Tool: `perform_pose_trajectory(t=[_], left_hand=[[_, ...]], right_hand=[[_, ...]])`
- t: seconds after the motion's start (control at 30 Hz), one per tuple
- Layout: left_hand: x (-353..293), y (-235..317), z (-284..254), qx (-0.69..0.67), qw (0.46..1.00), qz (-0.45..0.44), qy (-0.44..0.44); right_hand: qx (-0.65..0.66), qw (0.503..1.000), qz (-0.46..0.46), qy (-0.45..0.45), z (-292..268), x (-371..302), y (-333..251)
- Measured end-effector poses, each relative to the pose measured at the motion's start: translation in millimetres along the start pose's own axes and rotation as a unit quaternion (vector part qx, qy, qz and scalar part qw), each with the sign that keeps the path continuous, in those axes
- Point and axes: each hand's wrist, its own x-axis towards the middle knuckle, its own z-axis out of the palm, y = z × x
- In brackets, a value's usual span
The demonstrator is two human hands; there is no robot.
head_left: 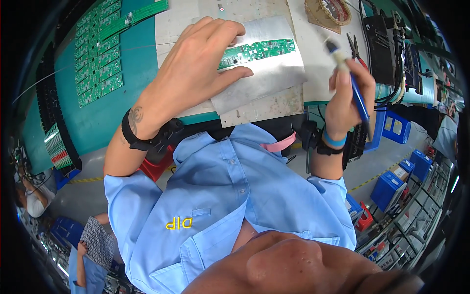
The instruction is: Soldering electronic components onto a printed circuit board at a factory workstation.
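Note:
A narrow green circuit board (271, 49) lies on a grey metal sheet (274, 78) in front of me. My left hand (198, 61) arches over the board's left end and hides it. Its thumb and forefinger are spread apart, one on each side of the board; the other fingertips are mostly hidden. Toward the left hand runs a thin wire (149, 45), but where it ends is hidden. My right hand (345, 100) is closed round a blue-handled soldering iron (360, 98), slightly blurred, raised to the right of the metal sheet. Its thin tip points up and away from me.
At left on the green mat (132, 73) lie a panel of green boards (100, 61) and a green strip (139, 17). Black racks (56, 112) stand further left. A brown round-topped holder (330, 14), red-handled pliers (357, 51) and black equipment (379, 49) sit far right.

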Motion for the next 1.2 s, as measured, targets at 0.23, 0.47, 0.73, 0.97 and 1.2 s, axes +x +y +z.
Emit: perform_pose_trajectory(t=[0.23,0.47,0.73,0.97,1.2], left_hand=[[1,3,-5,0.141,0.990,0.026,0.006],[0,2,-9,0.184,0.982,0.028,-0.015],[-3,-4,0,0.162,0.986,0.043,-0.012],[6,21,-8,0.150,0.982,0.115,-0.010],[15,57,-4,0.185,0.963,0.194,-0.036]], right_hand=[[0.058,0.993,0.048,0.093,6,5,30],[0.436,0.880,0.127,0.140,17,17,46],[0.716,0.629,0.298,0.053,19,26,28],[0.332,0.912,0.205,-0.127,6,-9,-8],[0.090,0.985,0.072,-0.130,-30,-37,-7]])
